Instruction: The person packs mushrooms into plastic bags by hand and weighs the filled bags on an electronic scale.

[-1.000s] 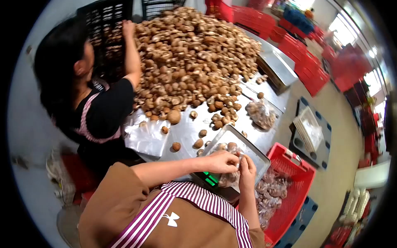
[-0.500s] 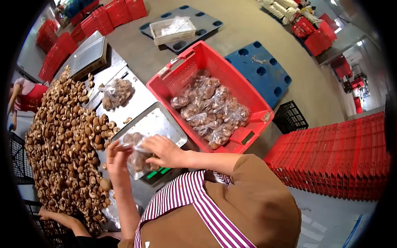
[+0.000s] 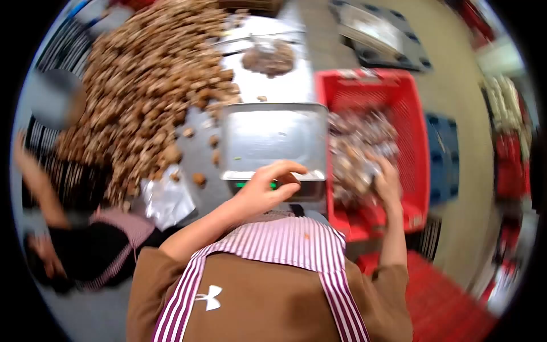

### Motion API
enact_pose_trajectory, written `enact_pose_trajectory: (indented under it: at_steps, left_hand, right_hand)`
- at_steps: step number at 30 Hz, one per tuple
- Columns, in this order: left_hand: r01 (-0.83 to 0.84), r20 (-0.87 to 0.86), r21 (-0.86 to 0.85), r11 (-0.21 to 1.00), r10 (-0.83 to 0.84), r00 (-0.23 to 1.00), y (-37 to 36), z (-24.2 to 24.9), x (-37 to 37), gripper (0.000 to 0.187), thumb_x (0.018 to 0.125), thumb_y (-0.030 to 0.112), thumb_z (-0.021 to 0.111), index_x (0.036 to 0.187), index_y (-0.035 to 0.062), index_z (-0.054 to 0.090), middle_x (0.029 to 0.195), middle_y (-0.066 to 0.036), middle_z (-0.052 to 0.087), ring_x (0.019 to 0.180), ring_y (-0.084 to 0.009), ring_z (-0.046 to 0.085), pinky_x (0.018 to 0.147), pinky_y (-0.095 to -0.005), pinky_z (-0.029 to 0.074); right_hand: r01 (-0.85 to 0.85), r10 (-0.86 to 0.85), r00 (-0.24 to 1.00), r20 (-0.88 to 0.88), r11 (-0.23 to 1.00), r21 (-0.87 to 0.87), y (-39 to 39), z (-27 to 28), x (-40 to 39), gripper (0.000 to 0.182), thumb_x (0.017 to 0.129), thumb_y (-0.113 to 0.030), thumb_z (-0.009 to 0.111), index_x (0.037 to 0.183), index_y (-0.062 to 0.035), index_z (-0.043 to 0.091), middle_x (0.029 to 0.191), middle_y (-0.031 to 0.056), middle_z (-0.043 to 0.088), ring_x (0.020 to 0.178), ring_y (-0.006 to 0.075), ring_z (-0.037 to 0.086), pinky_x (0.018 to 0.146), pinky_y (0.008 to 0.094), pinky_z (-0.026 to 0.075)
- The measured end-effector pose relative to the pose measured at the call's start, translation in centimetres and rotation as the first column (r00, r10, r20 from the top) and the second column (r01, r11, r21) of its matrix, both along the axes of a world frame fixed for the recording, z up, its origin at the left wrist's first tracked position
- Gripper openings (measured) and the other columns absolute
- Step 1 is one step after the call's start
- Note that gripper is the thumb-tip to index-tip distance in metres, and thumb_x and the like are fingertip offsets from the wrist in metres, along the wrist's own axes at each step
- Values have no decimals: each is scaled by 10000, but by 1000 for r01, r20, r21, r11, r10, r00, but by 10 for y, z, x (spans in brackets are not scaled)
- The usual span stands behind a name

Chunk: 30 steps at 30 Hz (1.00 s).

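Mushroom bag (image 3: 352, 170) is inside the red crate (image 3: 418, 114), left of its middle, by the other bags (image 3: 373, 122); the right grip (image 3: 380, 169) looks closed on its right side — though motion smears the view there. From where I stand, thin plastic seems the weak spot: a drop, or a hard drag across its neighbours, could split it, and I can't see whether its neck is tied. Squeezing might bruise the contents. Right forearm reaches forward, wrist over the crate. The left grip (image 3: 296, 180) holds nothing — fingers loosely curled, thumb apart, at the near edge of the scale (image 3: 273, 137); leaning there could upset its reading.
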State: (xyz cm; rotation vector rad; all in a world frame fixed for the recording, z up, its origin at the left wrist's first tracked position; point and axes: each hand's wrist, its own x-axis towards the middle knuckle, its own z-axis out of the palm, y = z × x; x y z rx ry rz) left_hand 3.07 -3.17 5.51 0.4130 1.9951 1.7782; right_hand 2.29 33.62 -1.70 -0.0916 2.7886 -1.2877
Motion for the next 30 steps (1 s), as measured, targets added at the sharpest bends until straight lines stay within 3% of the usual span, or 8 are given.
enact_pose_trajectory:
  at_steps: [4, 9, 12, 19, 21, 23, 25, 30]
  left_hand:
    - [-213, 89, -125, 969, 225, 970, -40, -58, 19, 232, 920, 55, 599, 1141, 7, 651, 1077, -80, 675, 887, -133, 653, 802, -291, 530]
    - [-446, 155, -266, 855, 494, 855, -106, -116, 48, 260, 929, 81, 593, 1173, 9, 650, 1029, -59, 699, 914, -107, 646, 825, -270, 524]
    - [-599, 179, -268, 755, 650, 739, -150, -139, 67, 249, 944, 78, 583, 1170, -7, 644, 1022, -66, 699, 900, -117, 651, 817, -282, 532]
    - [-768, 217, -181, 614, 787, 578, -223, -171, 90, 232, 958, 94, 567, 1160, 4, 637, 1020, -64, 694, 852, -128, 644, 808, -290, 528]
    - [-887, -232, -322, 330, 881, 412, -249, -198, 98, 252, 924, 73, 607, 1169, 28, 635, 1021, -43, 685, 882, -143, 636, 803, -295, 524]
    - [-955, -315, -297, 12, 943, 110, -277, -198, 106, 273, 865, 70, 654, 1135, 36, 642, 1092, -102, 646, 1015, -252, 623, 849, -344, 518]
    - [-932, -659, -287, -220, 752, 25, -320, -219, 126, 312, 854, 78, 652, 1159, 23, 612, 1168, -169, 600, 1136, -368, 547, 1020, -432, 410]
    - [-826, -614, -430, -364, 789, -27, -373, -193, 147, 339, 928, 198, 580, 1211, 10, 576, 1215, -219, 578, 1134, -414, 530, 1022, -461, 395]
  right_hand:
    - [-190, 183, 982, 55, 908, 375, 54, -71, 16, 382, 820, 53, 475, 1099, -47, 716, 1036, 224, 699, 1011, 387, 658, 916, 458, 498]
    - [-391, 201, 893, 403, 790, 473, 123, -204, 59, 320, 840, -52, 567, 1135, -69, 689, 993, 236, 702, 981, 389, 675, 845, 461, 521]
    - [-294, -24, 860, 509, 792, 535, 81, -151, 26, 277, 874, -79, 572, 1123, -58, 694, 1043, 222, 707, 996, 381, 675, 866, 443, 520]
    - [-71, 67, 997, 23, 946, 317, 3, -86, -53, 203, 931, -82, 589, 1095, -12, 683, 1021, 187, 706, 956, 342, 676, 861, 404, 518]
    - [-95, 96, 995, -1, 981, 167, -35, -67, -65, 193, 938, -66, 577, 1089, 4, 674, 1033, 170, 700, 957, 308, 671, 864, 385, 515]
    - [-116, 126, 991, -49, 978, 174, -74, -44, -66, 185, 942, -63, 573, 1082, 9, 671, 1017, 158, 697, 951, 285, 665, 870, 375, 508]
    - [-149, 158, 986, -59, 980, 130, -110, -28, -67, 185, 943, -60, 567, 1081, 10, 670, 1023, 147, 697, 961, 273, 661, 872, 372, 500]
    - [-228, 265, 949, -171, 951, 210, -169, -20, -68, 128, 930, -56, 571, 1006, -15, 666, 972, 149, 678, 917, 328, 643, 809, 408, 493]
